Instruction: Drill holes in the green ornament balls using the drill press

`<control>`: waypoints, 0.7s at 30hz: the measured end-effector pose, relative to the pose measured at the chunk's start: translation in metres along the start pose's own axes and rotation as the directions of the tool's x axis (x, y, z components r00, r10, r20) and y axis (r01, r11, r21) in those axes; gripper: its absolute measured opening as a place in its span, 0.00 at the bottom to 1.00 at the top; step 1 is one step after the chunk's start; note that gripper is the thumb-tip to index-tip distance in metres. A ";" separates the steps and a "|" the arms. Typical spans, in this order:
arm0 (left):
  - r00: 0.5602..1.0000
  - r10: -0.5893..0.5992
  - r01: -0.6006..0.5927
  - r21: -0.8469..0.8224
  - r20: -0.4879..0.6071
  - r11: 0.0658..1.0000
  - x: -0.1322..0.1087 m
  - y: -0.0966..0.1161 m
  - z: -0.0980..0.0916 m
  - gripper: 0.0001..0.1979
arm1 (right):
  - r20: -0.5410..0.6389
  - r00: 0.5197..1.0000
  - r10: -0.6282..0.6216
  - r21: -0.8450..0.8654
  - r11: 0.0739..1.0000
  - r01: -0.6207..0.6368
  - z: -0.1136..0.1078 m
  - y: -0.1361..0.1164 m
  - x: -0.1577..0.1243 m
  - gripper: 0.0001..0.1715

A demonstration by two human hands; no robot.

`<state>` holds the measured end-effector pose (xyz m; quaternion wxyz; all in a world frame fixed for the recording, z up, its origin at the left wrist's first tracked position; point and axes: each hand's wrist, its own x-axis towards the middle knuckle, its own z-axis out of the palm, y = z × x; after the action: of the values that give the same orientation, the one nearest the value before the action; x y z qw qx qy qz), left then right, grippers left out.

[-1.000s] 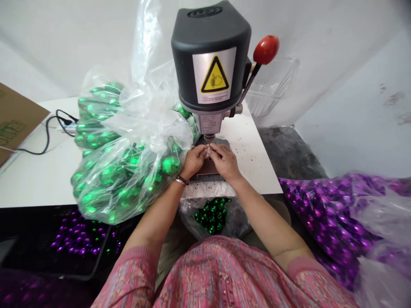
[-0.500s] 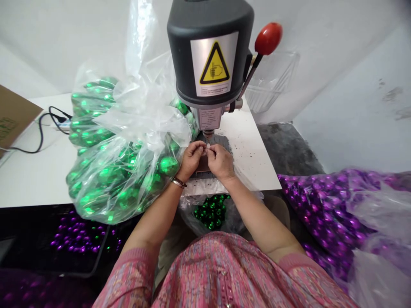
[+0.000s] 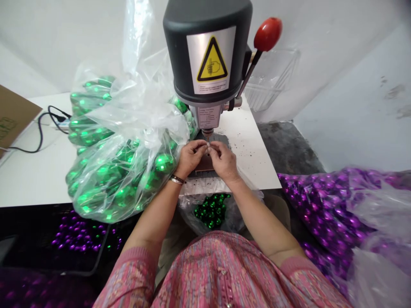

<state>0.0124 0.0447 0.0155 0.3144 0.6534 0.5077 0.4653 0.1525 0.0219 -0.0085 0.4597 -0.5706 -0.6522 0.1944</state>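
White table (image 3: 257, 164) stood by a pale wall (image 3: 48, 42), clear bag (image 3: 236, 220) of green balls (image 3: 211, 210) lay partly behind the right arm (image 3: 263, 218), left hand (image 3: 190, 157) and right hand (image 3: 224, 161) pinched a tiny pale piece (image 3: 208, 144), its shape hard to make out, under a drill (image 3: 208, 96) whose top was cut off.

Small whitish piece (image 3: 208, 144) was pinched between left hand (image 3: 189, 159) and right hand (image 3: 225, 162), just below the drill press chuck (image 3: 208, 132). Mostly covered by the grip; only a pale fleck showed. Shape and tilt weren't readable, nor whether it touched the chuck.
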 end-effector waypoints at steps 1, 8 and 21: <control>1.000 -0.010 0.009 0.019 0.015 1.000 0.000 0.002 -0.001 0.05 | -0.007 1.000 -0.015 -0.007 1.000 0.015 -0.002 0.000 0.001 0.19; 0.986 -0.065 0.055 0.070 0.151 0.996 0.008 0.013 -0.007 0.07 | 0.091 0.985 -0.150 -0.114 0.981 0.159 -0.018 -0.004 0.016 0.17; 0.992 -0.057 0.048 0.091 0.111 0.995 0.008 0.016 -0.005 0.05 | 0.078 0.991 -0.113 -0.136 0.983 0.123 -0.012 0.014 0.012 0.14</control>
<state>0.0145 0.0472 0.0336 0.3258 0.6783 0.5261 0.3964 0.1712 0.0332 -0.0085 0.4059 -0.5548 -0.7126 0.1403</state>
